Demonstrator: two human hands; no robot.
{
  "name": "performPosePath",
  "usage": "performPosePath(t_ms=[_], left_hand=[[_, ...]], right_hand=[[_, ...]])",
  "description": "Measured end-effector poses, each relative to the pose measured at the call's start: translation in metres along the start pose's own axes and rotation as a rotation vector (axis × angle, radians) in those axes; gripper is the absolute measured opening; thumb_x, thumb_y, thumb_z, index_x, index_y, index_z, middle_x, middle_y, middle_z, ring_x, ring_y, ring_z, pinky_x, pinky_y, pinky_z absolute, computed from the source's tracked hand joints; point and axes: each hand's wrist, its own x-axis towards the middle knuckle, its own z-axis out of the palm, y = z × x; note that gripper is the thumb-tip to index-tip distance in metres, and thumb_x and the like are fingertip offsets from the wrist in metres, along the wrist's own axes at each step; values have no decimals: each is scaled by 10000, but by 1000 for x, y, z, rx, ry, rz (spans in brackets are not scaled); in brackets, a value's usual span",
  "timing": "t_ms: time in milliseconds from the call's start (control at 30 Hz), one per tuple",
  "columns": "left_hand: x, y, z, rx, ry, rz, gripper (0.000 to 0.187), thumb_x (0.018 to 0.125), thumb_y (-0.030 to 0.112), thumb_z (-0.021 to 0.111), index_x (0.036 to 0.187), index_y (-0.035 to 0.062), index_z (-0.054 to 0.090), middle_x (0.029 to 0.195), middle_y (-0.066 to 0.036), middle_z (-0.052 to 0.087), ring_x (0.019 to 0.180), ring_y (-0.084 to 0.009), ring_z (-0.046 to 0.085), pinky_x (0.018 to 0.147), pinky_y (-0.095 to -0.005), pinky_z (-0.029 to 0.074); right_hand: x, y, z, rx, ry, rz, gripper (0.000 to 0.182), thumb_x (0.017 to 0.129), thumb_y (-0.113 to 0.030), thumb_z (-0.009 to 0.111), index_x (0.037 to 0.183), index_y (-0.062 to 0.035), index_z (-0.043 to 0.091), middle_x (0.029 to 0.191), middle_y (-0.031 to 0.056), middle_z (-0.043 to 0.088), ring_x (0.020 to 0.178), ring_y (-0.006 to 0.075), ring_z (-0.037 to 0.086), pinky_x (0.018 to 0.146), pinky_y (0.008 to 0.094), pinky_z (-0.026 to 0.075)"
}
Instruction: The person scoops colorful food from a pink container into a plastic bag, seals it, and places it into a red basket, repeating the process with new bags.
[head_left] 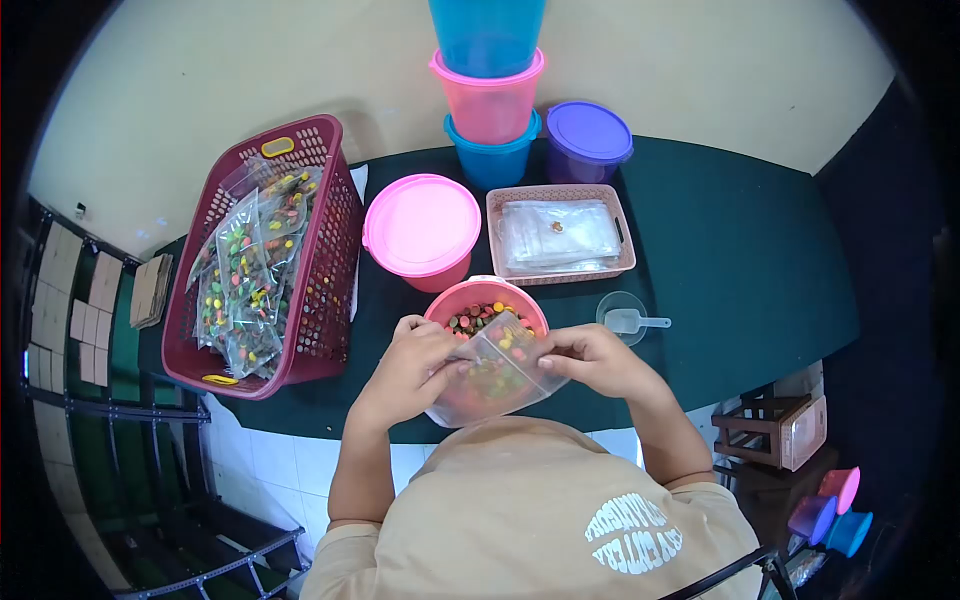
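Observation:
A clear plastic bag is stretched between my two hands, in front of and partly over a pink tub. Colourful round candies in pink, yellow and dark shades fill that tub; some show through the see-through plastic. My left hand pinches the bag on its left side, close to the tub's rim. On the opposite side, my right hand grips the bag's edge between thumb and fingers. To the right of this hand lies a clear scoop with a short handle, at a round clear dish.
A maroon basket at left holds several filled candy bags. Behind the tub stand a pink lidded tub, a tray of flat clear bags, stacked tubs and a purple lidded tub. A wooden stool stands right.

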Motion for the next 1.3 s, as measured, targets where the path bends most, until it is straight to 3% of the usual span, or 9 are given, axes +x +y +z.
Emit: performPosePath(t_ms=[167,233,267,367,800,900,1033,1100,1300], left_hand=[[0,2,7,120,138,-16,423,765,213,707,1144,88,566,1093,-105,588,1042,-281,523,965,-428,336],[-3,9,15,144,443,93,849,670,353,805,1361,123,369,1347,-174,422,1231,-350,423,1039,-466,307],[-6,9,18,142,353,153,1145,538,467,868,1439,142,240,1444,-231,280,1321,-409,320,1067,-492,286],[-1,32,33,56,214,237,1318,450,586,858,1489,226,132,1497,-268,157,1377,-467,190,1080,-605,170],[-2,25,67,60,409,367,1256,536,570,827,1455,476,-24,1496,-213,193,1343,-444,289,1034,-687,159],[-5,21,62,143,385,416,1336,526,533,853,1471,376,-78,1414,-228,313,1284,-432,371,1058,-669,150],[-7,22,56,119,481,454,1193,542,418,879,1444,324,104,1253,-172,491,1142,-351,519,1068,-648,153],[-9,22,53,112,521,480,1129,548,373,884,1420,303,171,1200,-152,532,1103,-324,547,1072,-638,155],[-21,13,43,128,575,495,1028,593,307,857,1371,220,190,1116,-152,544,1034,-302,565,1076,-610,183]], right_hand=[[-5,8,10,10,94,-18,126,849,-116,678,899,-6,641,828,24,640,737,67,556,659,255,470],[-8,10,18,62,125,-59,120,842,-102,686,850,0,624,809,24,630,728,62,552,650,249,465],[-8,8,25,165,156,-96,138,832,-95,700,811,-1,600,783,19,614,720,55,547,643,241,461],[-7,4,47,271,214,-179,197,808,-96,734,756,-12,563,732,-3,565,699,42,538,618,222,449],[-8,2,69,363,80,-162,208,867,-111,675,752,-47,514,760,-23,542,719,38,510,625,230,432],[-10,2,66,395,113,-183,223,877,-117,664,742,-47,500,739,-24,538,692,43,513,611,232,436],[-17,-9,57,427,118,-146,222,883,-152,656,753,-29,525,717,8,560,655,57,525,599,234,459],[-23,-17,54,-177,244,-211,232,870,-147,656,731,-16,524,701,20,565,657,82,542,604,254,461],[-34,-2,1,-321,330,-258,196,803,-186,667,885,-13,630,875,100,618,833,220,597,776,313,463]])
